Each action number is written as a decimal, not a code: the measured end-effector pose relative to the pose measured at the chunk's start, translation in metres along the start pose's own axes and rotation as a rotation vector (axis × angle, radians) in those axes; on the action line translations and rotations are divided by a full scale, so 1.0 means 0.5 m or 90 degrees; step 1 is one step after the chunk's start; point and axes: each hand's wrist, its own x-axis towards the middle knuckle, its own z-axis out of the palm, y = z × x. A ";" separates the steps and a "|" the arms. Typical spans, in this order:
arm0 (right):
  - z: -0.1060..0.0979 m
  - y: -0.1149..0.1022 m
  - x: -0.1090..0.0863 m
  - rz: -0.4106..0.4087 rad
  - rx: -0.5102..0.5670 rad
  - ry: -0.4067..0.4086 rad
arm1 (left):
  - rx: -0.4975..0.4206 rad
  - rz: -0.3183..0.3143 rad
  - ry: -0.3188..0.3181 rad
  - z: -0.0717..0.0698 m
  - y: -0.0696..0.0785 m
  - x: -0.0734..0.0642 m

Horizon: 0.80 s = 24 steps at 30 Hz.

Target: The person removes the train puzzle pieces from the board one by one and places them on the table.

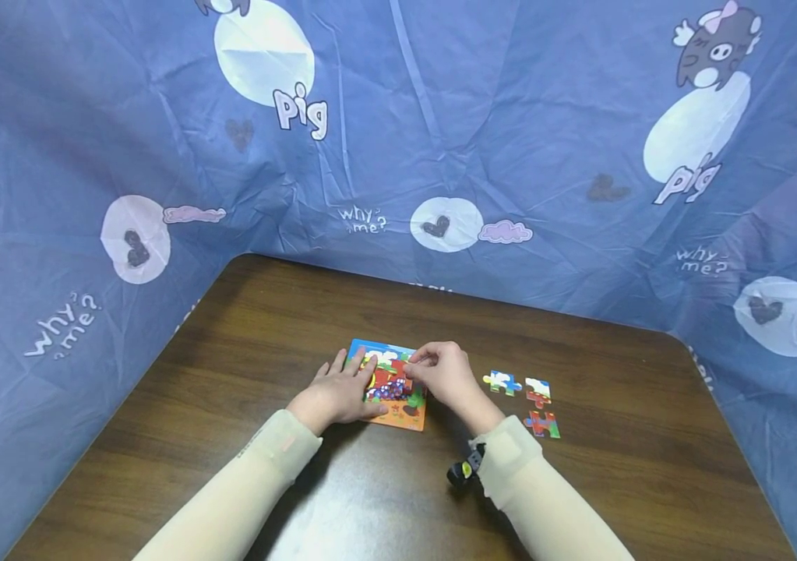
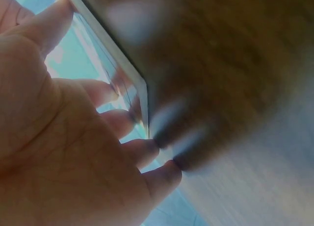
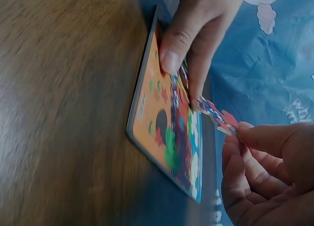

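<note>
A colourful jigsaw board (image 1: 398, 418) with an orange lower border and a blue top edge lies on the table. My left hand (image 1: 339, 391) rests over its left side with fingers spread and straight, the thumb on the lower border. Between thumb and fingertips my right hand (image 3: 274, 162) pinches a red and blue puzzle piece (image 3: 220, 119), tilted above the board's picture. In the right wrist view the piece's far end meets a left fingertip. Several pieces in the picture area are partly covered by both hands.
Right of the board lie three loose pieces: a blue and white one (image 1: 502, 382), a white and red one (image 1: 538, 391) and a red and green one (image 1: 543, 425). The brown wooden table (image 1: 622, 467) backs onto a blue printed cloth (image 1: 545, 117).
</note>
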 end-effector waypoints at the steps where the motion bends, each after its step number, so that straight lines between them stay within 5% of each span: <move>1: -0.005 0.004 -0.002 0.002 -0.002 0.004 | -0.002 0.001 0.000 -0.001 0.001 0.000; 24: -0.111 0.080 -0.056 0.038 0.026 0.011 | -0.020 0.004 0.004 0.005 -0.003 0.006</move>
